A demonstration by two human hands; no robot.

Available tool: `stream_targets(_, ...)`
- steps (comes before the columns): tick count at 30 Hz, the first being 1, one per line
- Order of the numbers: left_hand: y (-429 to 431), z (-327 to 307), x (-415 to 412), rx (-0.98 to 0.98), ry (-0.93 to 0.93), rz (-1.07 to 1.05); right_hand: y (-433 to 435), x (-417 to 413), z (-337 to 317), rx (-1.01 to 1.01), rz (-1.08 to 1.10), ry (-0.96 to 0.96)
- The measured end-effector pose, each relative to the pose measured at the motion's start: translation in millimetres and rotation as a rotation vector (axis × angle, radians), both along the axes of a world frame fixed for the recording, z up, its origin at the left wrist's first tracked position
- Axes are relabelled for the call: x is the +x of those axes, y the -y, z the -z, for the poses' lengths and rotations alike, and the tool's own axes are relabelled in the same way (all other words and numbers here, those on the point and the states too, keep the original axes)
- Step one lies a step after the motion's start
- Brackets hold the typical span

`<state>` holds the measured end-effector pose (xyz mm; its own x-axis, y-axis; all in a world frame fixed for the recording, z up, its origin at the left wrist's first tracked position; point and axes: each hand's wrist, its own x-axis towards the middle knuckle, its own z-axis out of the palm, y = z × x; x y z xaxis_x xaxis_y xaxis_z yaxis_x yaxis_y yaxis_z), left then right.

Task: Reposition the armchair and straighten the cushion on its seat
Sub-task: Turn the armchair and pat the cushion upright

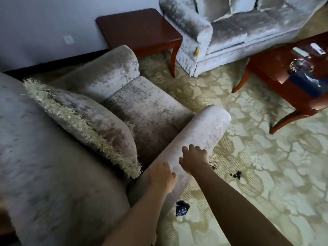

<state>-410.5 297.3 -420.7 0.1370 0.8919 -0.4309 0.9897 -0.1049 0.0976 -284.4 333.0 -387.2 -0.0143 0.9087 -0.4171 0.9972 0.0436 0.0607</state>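
Observation:
A beige velvet armchair point(147, 107) fills the left and middle of the head view, seen from behind its backrest. Both my hands rest on its near armrest point(204, 128). My left hand point(162, 176) grips the armrest near the backrest, fingers curled over the top. Just ahead of it, my right hand point(193, 159) grips the same armrest. A fringed velvet cushion point(99, 125) leans tilted against the backrest, its lower corner hanging toward the near armrest.
A dark wooden side table point(142, 31) stands behind the armchair by the wall. A grey sofa point(230, 32) sits at the top right. A wooden coffee table point(292, 82) with remotes is at the right. Small dark scraps point(182, 207) lie on the patterned carpet point(266, 174).

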Motion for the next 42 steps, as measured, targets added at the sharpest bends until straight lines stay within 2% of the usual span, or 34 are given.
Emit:
stream_targets(7,-58,53,33,0.005,-0.03,-0.081,-63,40,52,-0.006,-0.117,-0.016)
stream_targets(11,-86,100,64,-0.096,0.095,-0.342,-118,76,90,-0.079,-0.315,-0.011)
stream_targets(14,-121,122,87,-0.175,0.04,-0.539,-163,108,119,-0.047,-0.443,-0.033)
stream_targets(16,-146,127,94,-0.263,0.035,-0.646,-191,125,132,-0.041,-0.443,-0.054)
stream_targets(20,-182,141,102,-0.298,0.13,-0.778,-231,127,154,-0.085,-0.391,-0.08)
stream_targets(22,-194,145,110,-0.295,0.153,-0.788,-237,119,161,-0.139,-0.395,-0.11)
stream_targets(26,-201,153,116,-0.234,0.169,-0.813,-241,107,165,-0.227,-0.452,-0.003)
stream_targets(33,-186,155,116,-0.178,0.196,-0.816,-229,119,162,-0.191,-0.463,-0.083)
stream_targets(38,-160,150,132,-0.188,0.213,-0.71,-201,137,167,-0.137,-0.46,-0.068)
stream_targets(42,-128,150,161,-0.17,0.156,-0.613,-164,173,179,-0.115,-0.434,-0.14)
